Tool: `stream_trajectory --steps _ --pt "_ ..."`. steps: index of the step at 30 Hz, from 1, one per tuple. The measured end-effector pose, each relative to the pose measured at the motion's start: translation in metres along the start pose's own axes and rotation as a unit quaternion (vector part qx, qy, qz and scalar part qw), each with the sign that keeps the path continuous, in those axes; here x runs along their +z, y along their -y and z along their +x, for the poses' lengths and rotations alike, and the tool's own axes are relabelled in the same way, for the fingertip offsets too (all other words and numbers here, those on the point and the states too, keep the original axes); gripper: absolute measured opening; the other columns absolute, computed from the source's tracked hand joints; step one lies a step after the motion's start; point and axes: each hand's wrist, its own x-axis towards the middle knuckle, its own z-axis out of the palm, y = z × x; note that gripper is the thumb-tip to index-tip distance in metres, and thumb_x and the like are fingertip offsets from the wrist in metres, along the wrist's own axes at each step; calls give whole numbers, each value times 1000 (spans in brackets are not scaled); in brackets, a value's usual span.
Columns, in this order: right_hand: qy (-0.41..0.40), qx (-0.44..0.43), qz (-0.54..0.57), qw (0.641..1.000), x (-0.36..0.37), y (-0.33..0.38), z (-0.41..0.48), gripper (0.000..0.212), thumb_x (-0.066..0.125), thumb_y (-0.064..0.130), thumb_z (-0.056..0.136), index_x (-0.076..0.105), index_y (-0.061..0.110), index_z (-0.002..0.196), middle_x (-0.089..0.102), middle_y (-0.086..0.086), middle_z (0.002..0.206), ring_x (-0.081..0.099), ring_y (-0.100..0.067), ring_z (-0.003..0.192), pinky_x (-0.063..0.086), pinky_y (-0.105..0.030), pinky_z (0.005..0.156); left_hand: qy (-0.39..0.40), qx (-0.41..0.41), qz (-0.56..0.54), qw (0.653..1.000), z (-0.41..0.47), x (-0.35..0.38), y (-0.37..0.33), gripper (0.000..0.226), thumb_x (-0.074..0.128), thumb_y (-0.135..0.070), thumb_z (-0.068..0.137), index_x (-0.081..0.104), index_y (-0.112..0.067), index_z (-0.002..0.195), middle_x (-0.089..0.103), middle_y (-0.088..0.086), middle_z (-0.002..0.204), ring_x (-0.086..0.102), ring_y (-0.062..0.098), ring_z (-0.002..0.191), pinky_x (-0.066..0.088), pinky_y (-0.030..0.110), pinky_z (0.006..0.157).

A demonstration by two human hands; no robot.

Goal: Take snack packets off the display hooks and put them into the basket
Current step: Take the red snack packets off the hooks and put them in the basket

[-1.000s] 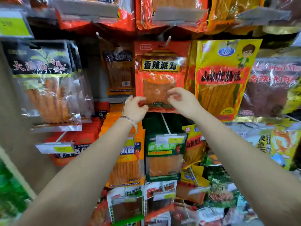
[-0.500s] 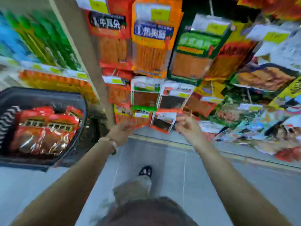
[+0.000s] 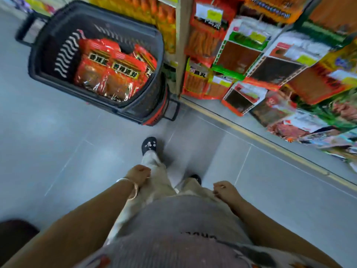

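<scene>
Head view: I see loosely curled fingers grasping nothing on the left hand (image 3: 139,176), its fingertips tucked out of sight, and on the right hand (image 3: 224,191), both low by the thighs. Farther out, the basket (image 3: 63,55) on the floor holds red snack packets (image 3: 116,74); the hanging display packets (image 3: 241,55) are blurred and cut off at right.

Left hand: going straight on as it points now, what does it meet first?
The left hand would likely brush the pale trouser leg beside it, else reach the grey floor; depth is unclear.
</scene>
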Motion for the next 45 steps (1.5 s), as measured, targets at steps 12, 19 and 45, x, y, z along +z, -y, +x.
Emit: stream_trajectory --steps 12,19,45 --pt "30 -113 22 993 80 231 33 11 49 17 97 57 12 103 62 -8 92 57 -13 73 46 -17 61 11 -27 -152 988 78 -157 7 10 54 -14 93 62 -10 98 63 4 90 58 13 69 43 22 57" --pt "74 -204 68 974 139 389 60 11 50 14 97 58 13 105 62 0 80 57 -10 64 48 -17 58 -7 95 -179 979 114 -267 -69 16 44 -19 99 58 -19 105 64 0 103 61 16 95 47 30 83" --pt "-4 -5 136 991 205 485 280 67 69 45 81 44 15 136 48 -5 139 45 -29 129 37 -53 106 -58 47 -300 951 271 -296 -172 11 53 -15 94 58 -24 93 67 -6 92 62 3 78 46 14 64"
